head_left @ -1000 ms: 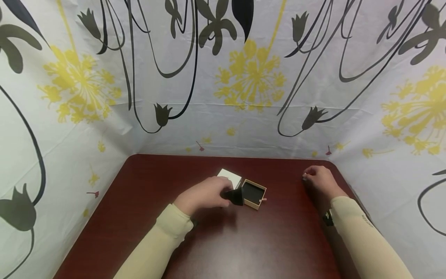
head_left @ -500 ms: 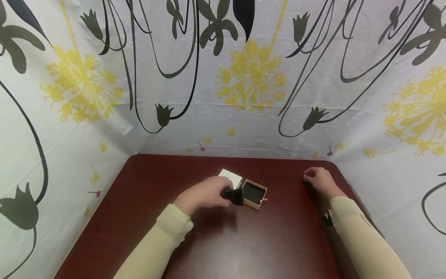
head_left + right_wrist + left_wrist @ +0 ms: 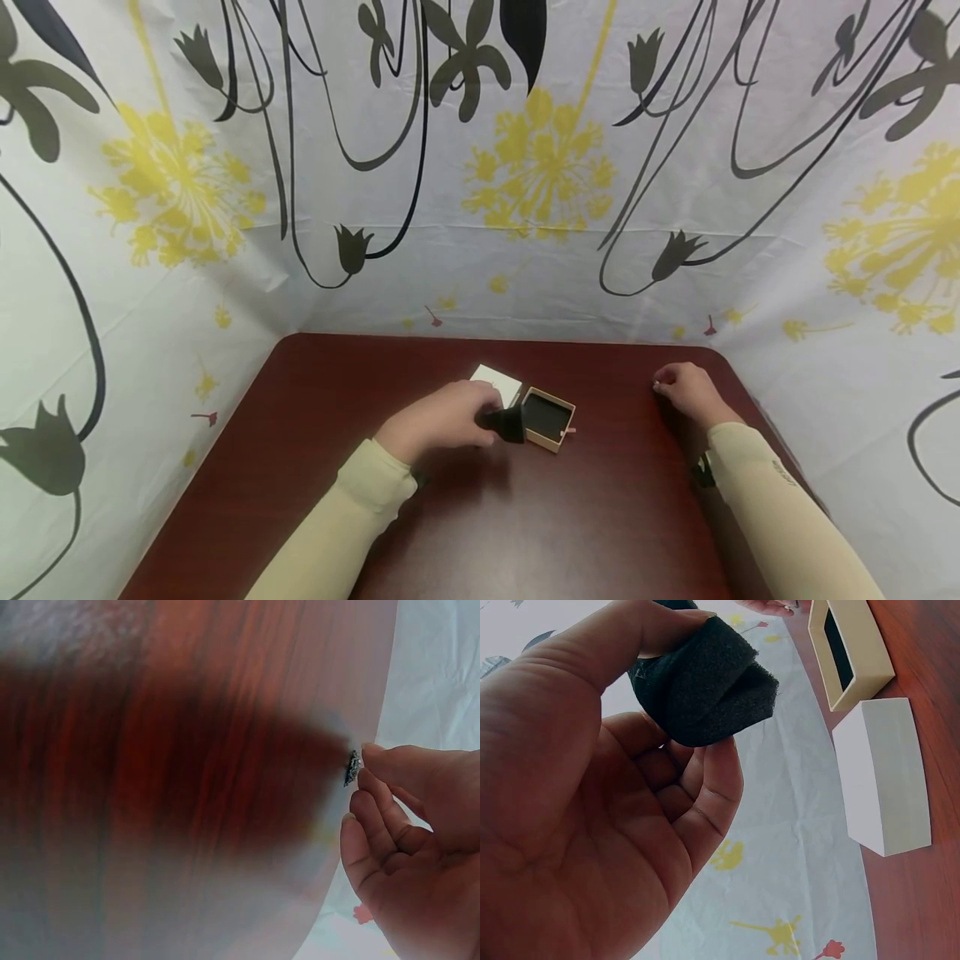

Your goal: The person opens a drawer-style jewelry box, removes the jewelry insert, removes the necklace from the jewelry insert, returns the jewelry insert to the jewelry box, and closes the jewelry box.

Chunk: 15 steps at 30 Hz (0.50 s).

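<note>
My left hand [image 3: 446, 418] pinches a folded piece of black foam [image 3: 705, 682] between thumb and fingers, a little above the table. Just beyond it, the open box tray [image 3: 555, 448], tan-walled with a black lining, lies beside a white box sleeve [image 3: 495, 381] that the hand partly covers. My right hand [image 3: 693, 393] is at the table's far right, where thumb and forefinger pinch a small glittering piece [image 3: 352, 769], dark and silvery like jewelry. The fingertips hide part of it, so its exact kind cannot be told.
The dark red wooden table [image 3: 600, 517] has rounded far corners. A white cloth [image 3: 420, 275] with flower prints hangs behind it and along both sides. A small pull tab [image 3: 571, 430] sticks out from the tray's right end.
Hardly anything differs. The right hand has turned and lowered very slightly with the small glittering piece; the left hand and the black foam keep their place.
</note>
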### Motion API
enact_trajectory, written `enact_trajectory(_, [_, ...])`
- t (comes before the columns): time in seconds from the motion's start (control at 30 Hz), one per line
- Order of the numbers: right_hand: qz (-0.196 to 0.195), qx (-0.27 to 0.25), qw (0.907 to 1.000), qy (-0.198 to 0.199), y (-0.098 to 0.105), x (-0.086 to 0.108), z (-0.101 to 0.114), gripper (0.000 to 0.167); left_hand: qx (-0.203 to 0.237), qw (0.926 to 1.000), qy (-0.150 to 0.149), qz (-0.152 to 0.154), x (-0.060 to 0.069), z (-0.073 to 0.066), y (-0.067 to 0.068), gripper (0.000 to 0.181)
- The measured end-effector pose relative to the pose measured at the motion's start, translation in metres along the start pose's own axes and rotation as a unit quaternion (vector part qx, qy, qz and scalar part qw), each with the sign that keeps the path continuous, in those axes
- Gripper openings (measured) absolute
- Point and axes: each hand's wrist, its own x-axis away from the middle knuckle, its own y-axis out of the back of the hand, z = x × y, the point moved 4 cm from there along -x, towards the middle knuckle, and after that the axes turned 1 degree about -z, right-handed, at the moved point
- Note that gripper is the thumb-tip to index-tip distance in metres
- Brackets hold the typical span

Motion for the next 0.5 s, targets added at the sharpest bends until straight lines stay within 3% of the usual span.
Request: enact_trajectory(0.5, [0.016, 0.002, 0.9998, -0.007, -0.0015, 0.0014, 0.0038, 0.021, -0.006, 1.0, -0.005, -0.002, 0.0008, -0.0023, 0.0037, 0.02])
